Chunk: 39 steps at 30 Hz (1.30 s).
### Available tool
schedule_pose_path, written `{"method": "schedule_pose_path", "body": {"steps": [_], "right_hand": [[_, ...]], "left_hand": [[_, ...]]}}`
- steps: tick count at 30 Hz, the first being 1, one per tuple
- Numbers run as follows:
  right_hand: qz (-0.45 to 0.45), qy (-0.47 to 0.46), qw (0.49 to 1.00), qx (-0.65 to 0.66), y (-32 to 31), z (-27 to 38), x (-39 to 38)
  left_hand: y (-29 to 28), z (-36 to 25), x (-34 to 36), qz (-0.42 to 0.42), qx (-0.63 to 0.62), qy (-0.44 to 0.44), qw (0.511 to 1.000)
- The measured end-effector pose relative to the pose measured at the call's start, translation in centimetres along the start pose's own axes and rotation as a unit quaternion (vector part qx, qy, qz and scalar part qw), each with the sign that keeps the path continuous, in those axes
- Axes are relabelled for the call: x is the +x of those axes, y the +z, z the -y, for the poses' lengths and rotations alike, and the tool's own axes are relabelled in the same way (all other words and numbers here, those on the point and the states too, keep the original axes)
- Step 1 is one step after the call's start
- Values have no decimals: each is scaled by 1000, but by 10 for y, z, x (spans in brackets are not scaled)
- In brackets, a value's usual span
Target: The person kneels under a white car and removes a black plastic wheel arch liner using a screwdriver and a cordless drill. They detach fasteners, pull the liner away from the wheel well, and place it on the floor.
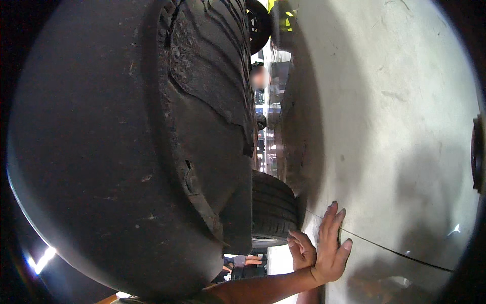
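The dark underside of a vehicle (101, 142), with a ridged liner (202, 101), fills the left half of the sideways view. Beside it is a black tyre (273, 207) on the pale floor (395, 101). My left hand (331, 245) is spread open against the floor near a thin dark line (385, 245), its forearm crossing from the lower left. My right hand (302, 251), partly behind the left, has curled fingers just below the tyre; I cannot make out whether it holds anything.
Farther along are another wheel (258, 28) and a distant person (259, 78) with a blurred head. Small distant arms or legs (252, 261) show below the tyre. A dark object (476, 152) sits at the right rim, and a light (43, 258) shines at lower left.
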State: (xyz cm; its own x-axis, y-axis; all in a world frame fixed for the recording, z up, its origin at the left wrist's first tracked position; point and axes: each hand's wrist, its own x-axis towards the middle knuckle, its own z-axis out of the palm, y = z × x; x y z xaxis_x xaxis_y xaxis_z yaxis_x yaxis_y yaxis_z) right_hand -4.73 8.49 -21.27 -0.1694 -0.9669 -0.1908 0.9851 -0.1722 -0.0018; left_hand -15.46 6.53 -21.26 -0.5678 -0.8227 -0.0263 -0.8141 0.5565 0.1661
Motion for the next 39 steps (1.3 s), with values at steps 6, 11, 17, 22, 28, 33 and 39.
{"method": "schedule_pose_path", "body": {"steps": [6,11,17,22,28,33,39], "right_hand": [[-5,-2,1000,-17,4,8,-2],[51,62,996,-26,-4,5,-1],[49,112,979,-161,12,21,44],[23,130,968,-212,-11,1,-4],[97,154,964,194,13,99,43],[353,34,886,299,67,204,120],[440,-36,896,36,108,161,120]], "left_hand": [[0,-1,-1,-2,10,1,1000],[2,-5,-4,-4,8,-4,1000],[-6,5,3,2,25,-38,999],[11,-126,47,183,28,63,981],[0,-144,38,143,-3,110,984],[9,-161,33,139,-16,70,988],[28,-151,18,205,66,-59,975]]}}
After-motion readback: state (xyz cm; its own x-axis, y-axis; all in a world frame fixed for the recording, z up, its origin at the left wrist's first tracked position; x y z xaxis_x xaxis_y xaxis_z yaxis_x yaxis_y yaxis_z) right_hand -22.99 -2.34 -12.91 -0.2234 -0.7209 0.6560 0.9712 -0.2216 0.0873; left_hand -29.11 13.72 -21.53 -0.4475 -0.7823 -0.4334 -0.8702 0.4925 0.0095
